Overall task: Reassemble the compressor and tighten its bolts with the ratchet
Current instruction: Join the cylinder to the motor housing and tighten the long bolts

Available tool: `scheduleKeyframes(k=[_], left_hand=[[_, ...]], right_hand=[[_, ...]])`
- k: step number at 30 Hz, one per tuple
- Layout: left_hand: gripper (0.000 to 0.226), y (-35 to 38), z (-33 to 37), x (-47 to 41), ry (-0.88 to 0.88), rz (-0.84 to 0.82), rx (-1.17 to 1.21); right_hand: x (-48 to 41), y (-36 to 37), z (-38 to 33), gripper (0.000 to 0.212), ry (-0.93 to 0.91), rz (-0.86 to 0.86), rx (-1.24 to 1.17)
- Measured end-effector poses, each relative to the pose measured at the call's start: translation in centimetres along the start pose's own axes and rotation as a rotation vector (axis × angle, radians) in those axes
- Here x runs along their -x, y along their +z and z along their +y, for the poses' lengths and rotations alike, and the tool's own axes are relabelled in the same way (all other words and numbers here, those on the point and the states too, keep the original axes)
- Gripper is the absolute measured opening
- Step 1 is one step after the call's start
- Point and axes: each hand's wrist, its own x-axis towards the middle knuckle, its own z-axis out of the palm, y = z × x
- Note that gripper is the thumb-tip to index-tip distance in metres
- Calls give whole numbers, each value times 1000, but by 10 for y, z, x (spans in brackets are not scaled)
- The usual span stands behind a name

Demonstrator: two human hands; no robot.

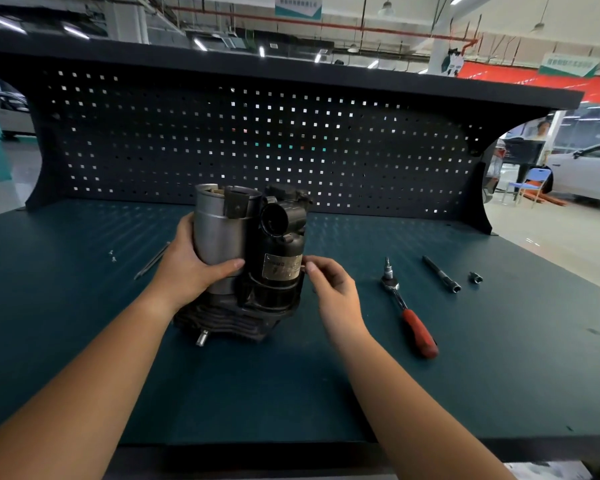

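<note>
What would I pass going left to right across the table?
Two small screws → thin metal rods → compressor → red-handled ratchet → black extension bar → small socket.

Car workshop, prob. a big service hall: teal workbench (499,358) w/ dark pegboard (222,140) behind, ratchet (409,308) + extension bar (441,273) lying on it, white car (589,168) at right, strip lights (75,31) & red pipe (291,20) overhead.

Compressor (250,258) mid-frame is silver on the left, black on the right (pale label), on a teal desk (499,358); ratchet (407,306) handle's red, dotted dark pegboard (257,140) up top.
</note>
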Motion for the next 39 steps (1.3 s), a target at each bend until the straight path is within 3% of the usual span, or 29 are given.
scheduleKeyframes(k=[7, 12, 17, 22, 27, 31, 36, 39], left_hand=[[91, 0, -1, 0, 4, -4, -3], [92, 0, -2, -1, 5, 1, -7], [86, -1, -2, -1, -3, 0, -13], [89, 0, -1, -1, -2, -8, -2], [91, -1, -1, -1, -3, -15, 2], [92, -1, 0, 0, -13, -21, -7], [92, -1, 1, 0, -12, -16, -21], [91, -1, 2, 0, -18, -22, -22]], right_hand=[[-2, 2, 6, 24, 58, -14, 71], [-3, -1, 9, 3, 114, 21, -1], [-3, 2, 6, 28, 106, -50, 17], [-5, -1, 11, 4, 104, 0, -12], [-5, 1, 11, 25, 80, -32, 9], [-7, 0, 16, 4, 103, 16, -32], [-5, 2, 12, 33, 84, -50, 10], [-6, 0, 12, 16, 72, -29, 20]])
